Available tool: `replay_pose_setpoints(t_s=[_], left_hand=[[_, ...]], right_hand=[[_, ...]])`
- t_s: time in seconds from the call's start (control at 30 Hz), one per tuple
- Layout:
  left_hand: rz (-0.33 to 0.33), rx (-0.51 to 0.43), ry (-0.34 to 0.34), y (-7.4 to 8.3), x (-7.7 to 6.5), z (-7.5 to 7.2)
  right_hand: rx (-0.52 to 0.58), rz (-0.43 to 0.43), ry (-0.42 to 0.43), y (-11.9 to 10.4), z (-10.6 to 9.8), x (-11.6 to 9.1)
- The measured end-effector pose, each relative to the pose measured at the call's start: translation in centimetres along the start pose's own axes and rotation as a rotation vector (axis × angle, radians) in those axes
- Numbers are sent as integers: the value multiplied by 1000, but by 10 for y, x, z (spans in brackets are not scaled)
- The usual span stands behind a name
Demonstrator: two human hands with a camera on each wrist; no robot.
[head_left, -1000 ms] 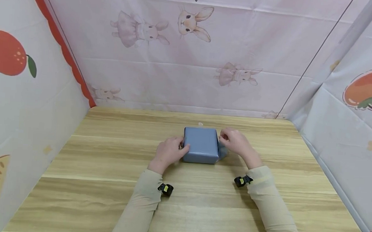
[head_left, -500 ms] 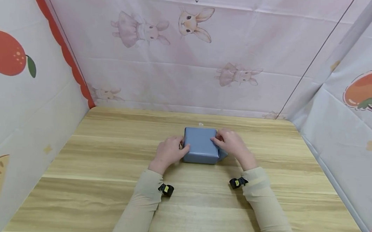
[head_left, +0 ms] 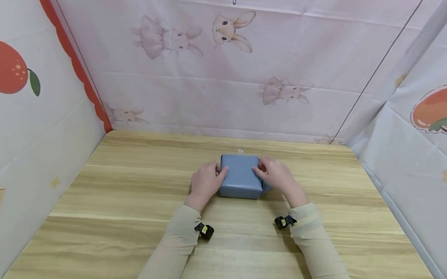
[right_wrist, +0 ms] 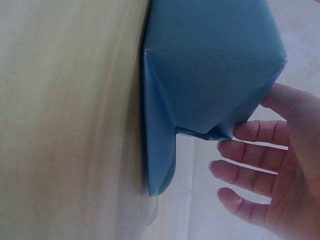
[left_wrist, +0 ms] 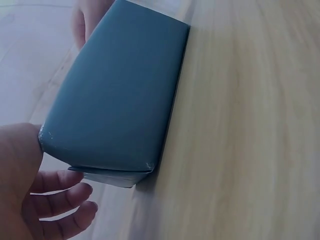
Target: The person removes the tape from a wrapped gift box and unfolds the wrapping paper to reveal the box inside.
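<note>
Box [head_left: 241, 170] sits near the far edge of the table [head_left: 109, 218] — broad room left, right and in front. It looks smooth, blue and shiny, a flap [right_wrist: 161, 155] jutting from its right end. Left hand [head_left: 206, 181] grips the left end; right hand [head_left: 279, 174] pinches the right.

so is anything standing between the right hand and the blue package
Nothing visible is: the right hand touches the blue package directly, at its folded end. A loose flap juts from that end, low by the table, but it does not come between the fingers and the package.
</note>
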State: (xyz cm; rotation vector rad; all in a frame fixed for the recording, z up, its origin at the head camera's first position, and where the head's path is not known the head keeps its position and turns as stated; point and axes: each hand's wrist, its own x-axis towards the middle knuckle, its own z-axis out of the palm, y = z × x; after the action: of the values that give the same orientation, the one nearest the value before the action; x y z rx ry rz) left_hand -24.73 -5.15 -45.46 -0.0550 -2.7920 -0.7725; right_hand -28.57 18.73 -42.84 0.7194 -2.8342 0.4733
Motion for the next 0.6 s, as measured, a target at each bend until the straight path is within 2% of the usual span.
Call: replay_pose_setpoints(t_s=[0.1, 0.3, 0.47, 0.6], left_hand=[[1, -9, 35, 1, 1, 1], [44, -10, 109, 4, 1, 0], [80, -5, 123, 5, 0, -1], [83, -4, 137, 3, 0, -3]], right_hand=[[18, 16, -18, 0, 1, 0], [22, 45, -38, 1, 2, 1], [37, 54, -48, 1, 3, 1], [43, 53, -49, 1, 4, 1]])
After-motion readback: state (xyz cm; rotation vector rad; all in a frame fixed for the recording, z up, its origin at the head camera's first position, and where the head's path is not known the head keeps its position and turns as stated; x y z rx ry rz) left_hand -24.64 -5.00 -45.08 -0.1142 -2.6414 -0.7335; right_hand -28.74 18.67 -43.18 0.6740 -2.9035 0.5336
